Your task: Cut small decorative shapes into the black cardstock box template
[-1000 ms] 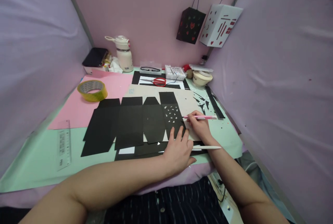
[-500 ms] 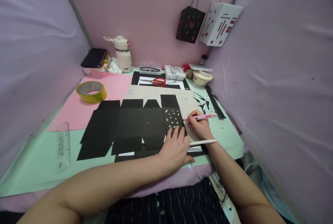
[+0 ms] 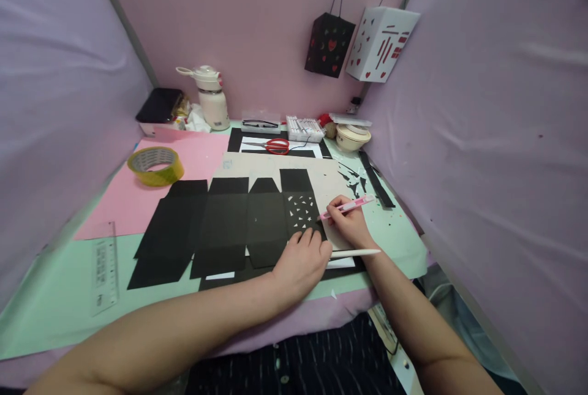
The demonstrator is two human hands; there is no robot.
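A black paper cut-out (image 3: 220, 223) with several panels lies flat on a beige board (image 3: 331, 184). Its rightmost panel has small triangular holes (image 3: 302, 211). My left hand (image 3: 298, 263) lies flat with fingers spread, pressing the lower edge of that panel. My right hand (image 3: 351, 223) grips a pink craft knife (image 3: 346, 207), its tip at the panel's right edge. A white pen-like stick (image 3: 356, 253) lies just below my right wrist.
A yellow tape roll (image 3: 155, 165) sits on pink paper (image 3: 138, 193). A clear ruler (image 3: 103, 266) lies at the left. Red scissors (image 3: 275, 146), a marker box (image 3: 305, 128), a bowl (image 3: 351, 136), a white jug (image 3: 210, 98) stand behind. Black scraps (image 3: 356, 184) lie right. Two paper lanterns (image 3: 358, 43) hang above.
The view shifted slightly. My left hand slid a little down and left along the black panel. The knife tilted more steeply, with its tip lower on the panel's right edge.
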